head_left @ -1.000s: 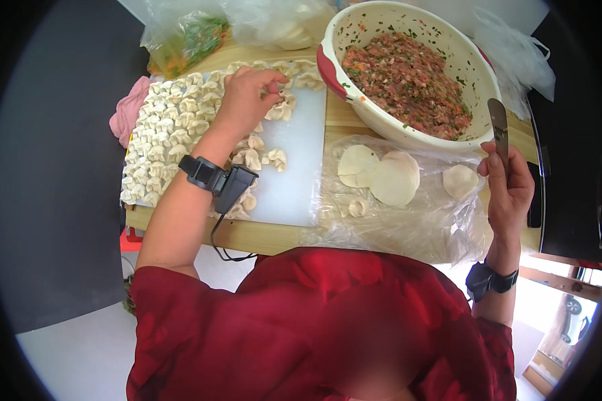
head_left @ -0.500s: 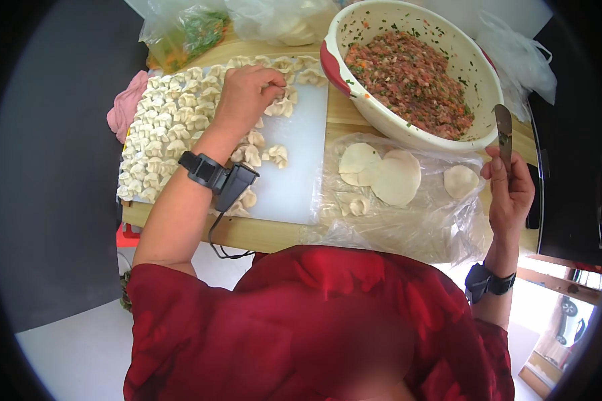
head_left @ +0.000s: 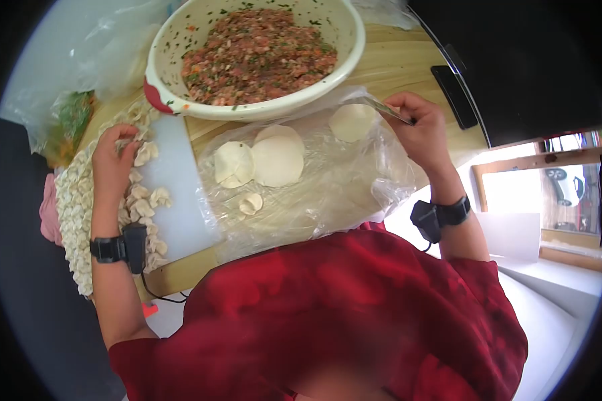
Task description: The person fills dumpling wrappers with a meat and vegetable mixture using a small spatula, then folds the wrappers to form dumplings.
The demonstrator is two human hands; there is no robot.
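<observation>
My left hand (head_left: 112, 164) is over the right side of the dumplings (head_left: 77, 200), its thumb and curled fingers apart and nothing visible between them. The dumplings stand in close rows on a white board (head_left: 174, 167). A flat metal spatula (head_left: 389, 111) is gripped in my right hand (head_left: 418, 134), its blade pointing left at the edge of a round dough wrapper (head_left: 352, 123). Other wrappers (head_left: 279, 160) overlap on a clear plastic sheet (head_left: 341, 194), with a small crumpled dough piece (head_left: 250, 204) nearer to me.
A large white bowl (head_left: 160, 57) of minced meat filling with green flecks stands behind the sheet. Plastic bags (head_left: 73, 127), one with greens, lie at the back left, near a pink cloth (head_left: 49, 207). A dark phone-like slab (head_left: 453, 97) rests at the table's right edge.
The view has turned to the right. My left hand's pinch has loosened at the dumplings. My right hand has lowered the spatula from upright beside the bowl to the single wrapper.
</observation>
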